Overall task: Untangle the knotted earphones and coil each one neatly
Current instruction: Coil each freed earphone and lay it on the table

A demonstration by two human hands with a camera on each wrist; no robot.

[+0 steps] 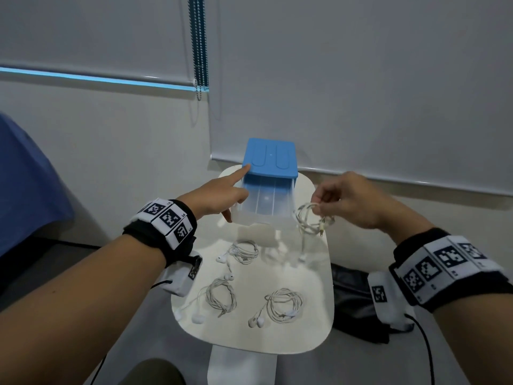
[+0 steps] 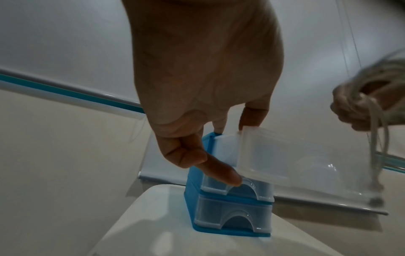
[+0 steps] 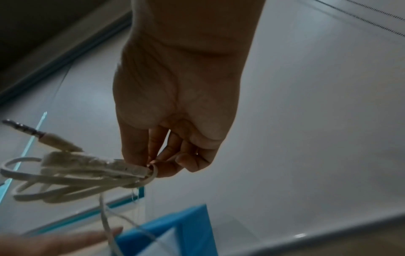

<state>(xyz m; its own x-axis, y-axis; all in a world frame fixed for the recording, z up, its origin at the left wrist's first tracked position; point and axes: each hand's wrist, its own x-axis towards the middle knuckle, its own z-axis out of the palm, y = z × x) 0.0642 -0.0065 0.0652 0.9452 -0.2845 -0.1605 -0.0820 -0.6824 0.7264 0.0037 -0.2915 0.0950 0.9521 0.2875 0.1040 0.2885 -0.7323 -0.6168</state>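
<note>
A small white table (image 1: 319, 323) with rounded corners stands against a pale wall, under grey roller blinds (image 1: 361, 79) whose bead chain (image 1: 200, 51) hangs at their seam. At the table's far end sits a blue drawer unit (image 1: 270, 158) with its clear top drawer (image 1: 263, 204) pulled out. The left hand (image 1: 219, 197) lies against it: the forefinger is stretched to the blue top's corner, the thumb touches the front of the drawer beneath, and the other fingers curl loosely, gripping nothing. Just beside the open drawer, the right hand (image 1: 352, 201) hangs in the air, thumb and fingertips pinched together on a coiled white earphone (image 1: 312, 219); its plug (image 3: 24, 130) sticks out of the loops and a strand dangles below the fingers. Nearer the person than both hands, three more coiled earphones (image 1: 244, 251) (image 1: 220, 297) (image 1: 283, 304) lie apart on the tabletop. A dark bag (image 1: 358, 301) lies below the right wrist.
</note>
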